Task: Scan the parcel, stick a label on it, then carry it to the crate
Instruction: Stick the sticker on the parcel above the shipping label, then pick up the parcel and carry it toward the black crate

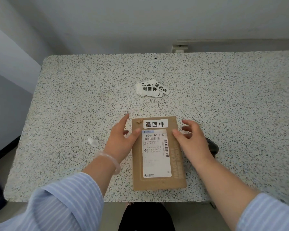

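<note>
speckled table (223,90), crumpled backing paper (93,142)

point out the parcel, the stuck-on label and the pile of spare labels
parcel (158,182): head view, bare cardboard near its front edge
stuck-on label (155,124): head view, middle of the strip
spare labels (152,88): head view, top sheet's print

Blue-striped sleeves (70,202), pale bracelet (110,160)
</note>
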`<state>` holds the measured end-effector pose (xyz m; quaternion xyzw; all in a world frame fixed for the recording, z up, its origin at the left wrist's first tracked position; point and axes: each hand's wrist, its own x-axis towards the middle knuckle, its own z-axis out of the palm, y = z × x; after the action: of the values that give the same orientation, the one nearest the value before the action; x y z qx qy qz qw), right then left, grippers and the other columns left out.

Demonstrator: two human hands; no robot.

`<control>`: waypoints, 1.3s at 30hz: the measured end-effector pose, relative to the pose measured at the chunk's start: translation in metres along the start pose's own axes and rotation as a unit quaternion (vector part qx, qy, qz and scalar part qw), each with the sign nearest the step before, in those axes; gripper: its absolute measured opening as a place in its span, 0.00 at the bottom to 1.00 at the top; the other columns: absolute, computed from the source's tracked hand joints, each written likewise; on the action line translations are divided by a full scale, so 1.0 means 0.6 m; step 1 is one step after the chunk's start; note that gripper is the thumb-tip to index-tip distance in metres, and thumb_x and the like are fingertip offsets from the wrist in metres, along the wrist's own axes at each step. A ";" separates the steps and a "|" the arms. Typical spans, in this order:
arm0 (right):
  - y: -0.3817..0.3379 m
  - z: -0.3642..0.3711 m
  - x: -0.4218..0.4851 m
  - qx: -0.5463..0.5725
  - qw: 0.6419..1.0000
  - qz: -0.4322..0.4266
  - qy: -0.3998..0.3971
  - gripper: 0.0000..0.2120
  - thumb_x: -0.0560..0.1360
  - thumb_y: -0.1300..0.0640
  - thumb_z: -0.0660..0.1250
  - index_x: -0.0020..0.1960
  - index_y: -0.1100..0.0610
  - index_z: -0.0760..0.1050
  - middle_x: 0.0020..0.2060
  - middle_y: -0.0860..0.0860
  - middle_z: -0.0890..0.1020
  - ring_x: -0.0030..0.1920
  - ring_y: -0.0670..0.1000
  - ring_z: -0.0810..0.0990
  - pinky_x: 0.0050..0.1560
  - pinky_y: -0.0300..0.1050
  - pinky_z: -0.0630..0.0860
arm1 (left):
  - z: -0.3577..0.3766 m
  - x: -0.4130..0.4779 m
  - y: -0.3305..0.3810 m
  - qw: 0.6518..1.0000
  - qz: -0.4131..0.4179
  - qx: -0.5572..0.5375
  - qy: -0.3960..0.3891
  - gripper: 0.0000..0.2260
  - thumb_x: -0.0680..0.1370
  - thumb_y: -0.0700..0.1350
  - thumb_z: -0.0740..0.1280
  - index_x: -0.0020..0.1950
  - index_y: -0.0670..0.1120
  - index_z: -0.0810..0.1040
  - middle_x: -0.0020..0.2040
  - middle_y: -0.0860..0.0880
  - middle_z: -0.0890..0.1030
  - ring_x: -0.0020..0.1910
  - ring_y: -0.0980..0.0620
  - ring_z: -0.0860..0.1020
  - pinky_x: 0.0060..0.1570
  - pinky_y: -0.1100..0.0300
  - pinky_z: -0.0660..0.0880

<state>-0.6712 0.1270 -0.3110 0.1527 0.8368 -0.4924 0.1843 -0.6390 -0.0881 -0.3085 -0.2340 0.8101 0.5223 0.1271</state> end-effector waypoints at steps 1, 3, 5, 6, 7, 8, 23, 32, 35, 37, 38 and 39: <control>0.010 -0.006 -0.012 -0.020 0.999 -0.035 -0.013 0.26 0.73 0.44 0.68 0.68 0.40 0.64 0.64 0.45 0.70 0.57 0.44 0.75 0.53 0.46 0.77 | 0.000 -0.015 -0.008 1.000 0.014 0.016 -0.009 0.33 0.73 0.60 0.66 0.73 0.65 0.53 0.73 0.53 0.64 0.65 0.53 0.70 0.61 0.46 0.73; 0.029 -0.015 -0.037 -0.037 0.994 -0.087 -0.060 0.30 0.73 0.45 0.68 0.71 0.37 0.59 0.67 0.41 0.63 0.64 0.44 0.70 0.60 0.48 0.74 | 0.004 -0.049 -0.028 0.997 0.049 0.048 -0.039 0.37 0.69 0.63 0.66 0.72 0.70 0.47 0.74 0.56 0.59 0.69 0.53 0.66 0.63 0.42 0.71; 0.041 -0.018 -0.059 -0.039 0.986 -0.117 -0.113 0.34 0.73 0.45 0.69 0.72 0.32 0.55 0.68 0.38 0.59 0.71 0.44 0.62 0.64 0.48 0.72 | 0.012 -0.076 -0.051 0.990 0.086 0.091 -0.066 0.41 0.68 0.67 0.66 0.72 0.71 0.43 0.76 0.57 0.55 0.73 0.52 0.61 0.65 0.41 0.69; 0.045 -0.017 -0.067 -0.047 0.982 -0.125 -0.134 0.36 0.72 0.44 0.69 0.72 0.30 0.52 0.71 0.37 0.57 0.73 0.44 0.57 0.67 0.52 0.69 | 0.015 -0.086 -0.061 0.987 0.100 0.103 -0.078 0.42 0.67 0.68 0.66 0.72 0.71 0.41 0.77 0.57 0.53 0.74 0.52 0.60 0.66 0.42 0.69; 0.049 -0.015 -0.072 -0.068 0.978 -0.127 -0.153 0.38 0.72 0.42 0.69 0.71 0.27 0.49 0.74 0.38 0.53 0.75 0.44 0.53 0.70 0.56 0.65 | 0.019 -0.092 -0.069 0.985 0.103 0.109 -0.088 0.44 0.66 0.69 0.66 0.72 0.71 0.40 0.78 0.56 0.51 0.75 0.52 0.58 0.67 0.44 0.68; 0.052 -0.012 -0.076 -0.097 0.973 -0.124 -0.170 0.39 0.71 0.41 0.69 0.70 0.25 0.45 0.76 0.39 0.50 0.76 0.45 0.50 0.72 0.59 0.61 | 0.023 -0.096 -0.076 0.984 0.100 0.112 -0.098 0.45 0.65 0.70 0.67 0.72 0.71 0.39 0.78 0.56 0.50 0.75 0.53 0.57 0.68 0.46 0.67; -0.044 -0.003 -0.122 -0.134 0.942 -0.226 -0.208 0.43 0.72 0.45 0.70 0.70 0.25 0.40 0.75 0.42 0.55 0.74 0.46 0.56 0.72 0.60 0.61 | -0.027 -0.156 -0.046 0.988 0.136 0.075 0.013 0.45 0.68 0.61 0.71 0.72 0.70 0.41 0.78 0.52 0.51 0.75 0.52 0.56 0.71 0.48 0.61; -0.206 0.095 -0.260 -0.127 0.886 -0.373 -0.245 0.41 0.73 0.49 0.71 0.72 0.30 0.46 0.70 0.41 0.59 0.68 0.40 0.60 0.71 0.47 0.61 | -0.213 -0.298 -0.045 0.972 0.157 0.024 0.173 0.43 0.69 0.56 0.71 0.72 0.71 0.43 0.77 0.53 0.53 0.75 0.53 0.55 0.71 0.45 0.62; -0.258 0.157 -0.318 -0.133 0.863 -0.417 -0.252 0.41 0.72 0.47 0.71 0.71 0.28 0.46 0.74 0.42 0.57 0.73 0.45 0.57 0.73 0.54 0.62 | -0.288 -0.358 -0.065 0.958 0.167 0.006 0.233 0.43 0.70 0.55 0.72 0.71 0.72 0.44 0.77 0.55 0.52 0.76 0.53 0.53 0.72 0.45 0.61; -0.283 0.209 -0.363 -0.130 0.849 -0.438 -0.267 0.41 0.72 0.47 0.71 0.71 0.27 0.46 0.75 0.43 0.57 0.74 0.47 0.57 0.71 0.58 0.64 | -0.343 -0.404 -0.089 0.952 0.160 0.004 0.260 0.43 0.70 0.54 0.72 0.70 0.73 0.44 0.77 0.56 0.51 0.75 0.52 0.54 0.71 0.46 0.62; -0.293 0.238 -0.389 -0.122 0.841 -0.446 -0.279 0.41 0.72 0.47 0.71 0.70 0.26 0.47 0.74 0.43 0.57 0.74 0.48 0.58 0.70 0.59 0.65 | -0.372 -0.429 -0.104 0.949 0.158 0.001 0.273 0.43 0.70 0.54 0.72 0.70 0.74 0.44 0.77 0.56 0.51 0.75 0.52 0.55 0.71 0.46 0.63; -0.301 0.269 -0.416 -0.114 0.834 -0.452 -0.294 0.41 0.72 0.48 0.71 0.70 0.26 0.48 0.74 0.43 0.58 0.74 0.48 0.58 0.70 0.59 0.67 | -0.400 -0.455 -0.122 0.945 0.157 -0.004 0.288 0.43 0.71 0.53 0.72 0.69 0.75 0.44 0.76 0.56 0.51 0.75 0.52 0.55 0.71 0.47 0.63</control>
<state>-0.5037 -0.1183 -0.1299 -0.4168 0.7690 -0.4440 0.1941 -0.3582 -0.2635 -0.1420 -0.2449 0.8368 0.4490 -0.1956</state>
